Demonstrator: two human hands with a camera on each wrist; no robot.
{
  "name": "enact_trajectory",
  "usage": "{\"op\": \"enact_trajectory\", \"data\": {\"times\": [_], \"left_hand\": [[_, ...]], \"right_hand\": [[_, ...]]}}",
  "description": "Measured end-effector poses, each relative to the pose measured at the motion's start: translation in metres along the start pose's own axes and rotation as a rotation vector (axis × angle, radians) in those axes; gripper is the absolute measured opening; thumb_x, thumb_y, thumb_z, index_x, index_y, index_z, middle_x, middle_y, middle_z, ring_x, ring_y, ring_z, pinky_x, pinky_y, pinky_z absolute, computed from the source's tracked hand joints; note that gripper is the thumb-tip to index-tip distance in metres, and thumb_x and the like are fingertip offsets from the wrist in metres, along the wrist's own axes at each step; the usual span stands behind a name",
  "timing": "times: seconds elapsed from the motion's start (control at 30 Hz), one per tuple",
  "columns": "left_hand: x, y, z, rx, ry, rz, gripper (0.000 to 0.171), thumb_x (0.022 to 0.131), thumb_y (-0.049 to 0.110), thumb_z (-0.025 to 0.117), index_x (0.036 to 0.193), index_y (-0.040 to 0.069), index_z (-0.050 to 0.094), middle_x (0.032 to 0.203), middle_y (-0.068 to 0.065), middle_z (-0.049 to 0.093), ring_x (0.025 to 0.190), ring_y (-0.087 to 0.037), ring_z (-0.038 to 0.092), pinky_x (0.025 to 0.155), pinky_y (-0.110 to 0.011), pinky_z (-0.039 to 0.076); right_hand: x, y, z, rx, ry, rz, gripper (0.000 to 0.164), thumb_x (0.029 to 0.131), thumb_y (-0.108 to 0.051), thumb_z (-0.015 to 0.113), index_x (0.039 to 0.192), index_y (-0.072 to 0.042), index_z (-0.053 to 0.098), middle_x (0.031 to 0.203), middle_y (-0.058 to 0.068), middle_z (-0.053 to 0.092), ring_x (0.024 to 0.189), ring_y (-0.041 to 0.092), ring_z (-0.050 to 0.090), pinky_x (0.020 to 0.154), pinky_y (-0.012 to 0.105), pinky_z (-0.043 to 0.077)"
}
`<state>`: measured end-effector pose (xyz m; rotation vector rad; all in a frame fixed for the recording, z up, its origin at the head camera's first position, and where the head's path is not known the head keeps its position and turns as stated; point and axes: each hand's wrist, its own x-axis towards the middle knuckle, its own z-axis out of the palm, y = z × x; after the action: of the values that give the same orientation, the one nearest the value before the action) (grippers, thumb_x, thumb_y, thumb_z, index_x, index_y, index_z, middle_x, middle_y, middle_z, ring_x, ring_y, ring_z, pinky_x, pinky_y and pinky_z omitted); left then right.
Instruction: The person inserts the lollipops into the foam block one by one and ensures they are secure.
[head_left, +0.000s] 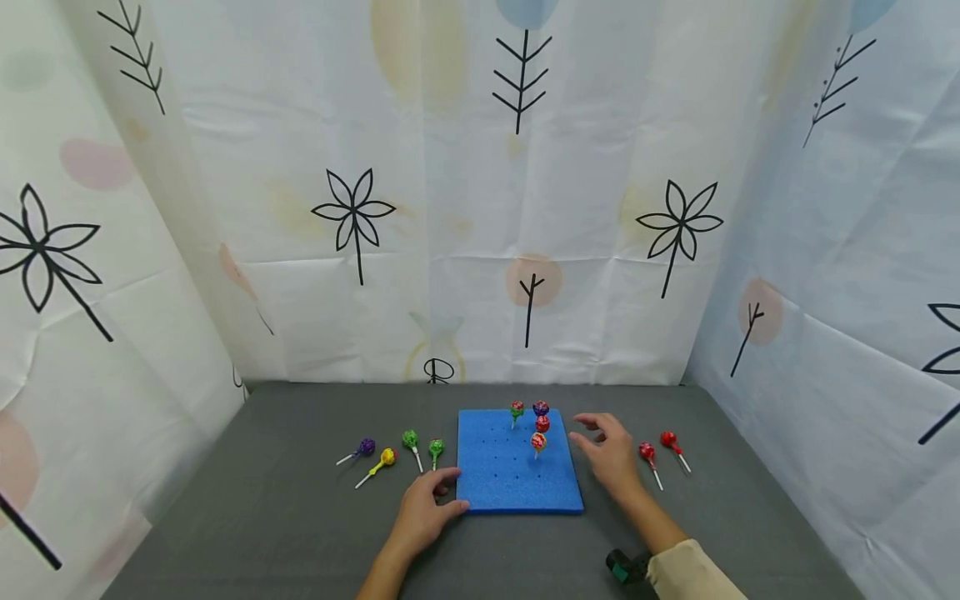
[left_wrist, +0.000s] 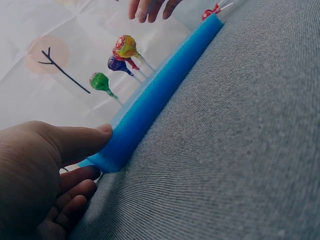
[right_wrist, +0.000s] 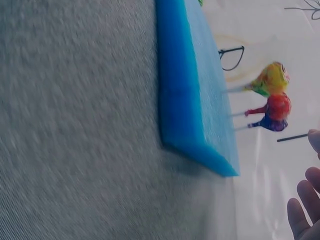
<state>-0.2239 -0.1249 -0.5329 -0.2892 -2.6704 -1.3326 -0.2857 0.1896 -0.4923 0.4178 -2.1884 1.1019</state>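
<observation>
A blue foam board (head_left: pixel 517 483) with small holes lies on the table. Several wrapped lollipops stand upright in its right and back part: a green-and-red one (head_left: pixel 517 409), a purple one (head_left: pixel 541 407), a red one (head_left: pixel 542 424) and a yellow-and-red one (head_left: pixel 538 442). My left hand (head_left: pixel 423 512) holds the board's front left corner, the thumb on its edge and the fingers along its side. Just right of the board, my right hand (head_left: pixel 609 454) hovers with loosely bent fingers, thumb and fingertips apart and nothing between them.
Left of the board lie a purple lollipop (head_left: pixel 365 447), a yellow one (head_left: pixel 387 457) and two green ones (head_left: pixel 409 439). Two red lollipops (head_left: pixel 647 452) lie beyond my right hand. A black device (head_left: pixel 626 567) is by my right wrist. Patterned white curtains (head_left: pixel 450 208) surround the grey table (head_left: pixel 300 517).
</observation>
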Motion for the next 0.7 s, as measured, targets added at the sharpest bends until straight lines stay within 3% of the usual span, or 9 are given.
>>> {"op": "enact_trajectory", "data": {"times": [0.37,0.7], "left_hand": [[0.0,0.001,0.0,-0.001,0.019,0.002,0.049,0.077,0.024,0.083,0.12,0.008,0.066,0.105,-0.002,0.064,0.092,-0.02,0.057,0.079,-0.041,0.047],[-0.001,-0.002,0.001,-0.002,0.019,0.029,0.049,0.077,0.024,0.082,0.12,0.007,0.066,0.107,-0.004,0.065,0.094,-0.022,0.058,0.08,-0.04,0.048]], "right_hand": [[0.005,0.013,-0.012,-0.099,-0.013,0.059,0.03,0.076,-0.002,0.082,0.103,-0.001,0.07,0.099,0.013,0.065,0.093,0.029,0.059,0.076,0.049,0.049],[-0.002,0.03,-0.023,-0.207,-0.13,0.136,0.035,0.078,-0.009,0.081,0.109,0.0,0.068,0.11,0.02,0.063,0.102,0.039,0.055,0.084,0.054,0.043]]}}
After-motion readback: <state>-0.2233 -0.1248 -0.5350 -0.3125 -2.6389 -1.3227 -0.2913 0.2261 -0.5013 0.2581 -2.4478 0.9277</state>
